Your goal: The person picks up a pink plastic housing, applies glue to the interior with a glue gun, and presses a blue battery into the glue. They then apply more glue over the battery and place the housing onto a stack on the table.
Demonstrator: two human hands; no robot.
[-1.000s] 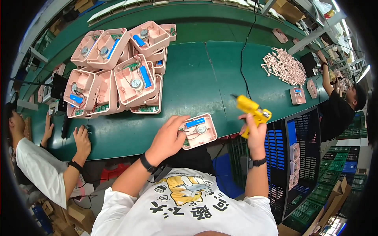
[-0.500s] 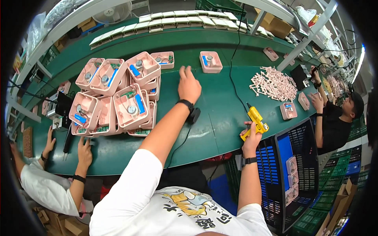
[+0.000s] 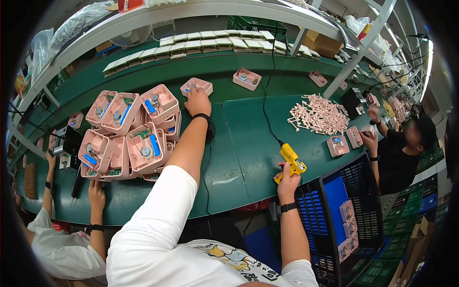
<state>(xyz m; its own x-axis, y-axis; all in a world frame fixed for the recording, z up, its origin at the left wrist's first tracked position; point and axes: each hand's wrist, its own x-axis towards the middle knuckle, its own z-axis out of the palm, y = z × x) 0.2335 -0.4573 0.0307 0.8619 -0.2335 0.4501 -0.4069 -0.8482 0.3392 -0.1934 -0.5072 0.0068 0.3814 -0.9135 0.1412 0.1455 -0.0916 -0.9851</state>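
Holding yellow, dark-tipped gun (image 3: 291,158) with curled fingers of right hand (image 3: 288,185).
Touching open-topped, round-cornered pink box (image 3: 202,84) with left hand (image 3: 198,102); impossible to discern whether pinching.

The left hand (image 3: 198,101) hides part of a pink case (image 3: 204,86), stacked cases (image 3: 138,161) partly cover those beneath, and a black-clad co-worker's raised hand (image 3: 374,115) is blurred.

Matt, smooth pink plastic housings (image 3: 165,118) crowd the left end of a green worktop (image 3: 241,136), its smooth surface carrying a low sheen. Near the front edge, 1 glue gun (image 3: 289,154) shows hard yellow plastic beside a creased white cloth sleeve (image 3: 148,215). Painted metal forms the post (image 3: 363,48) rising at the back right.
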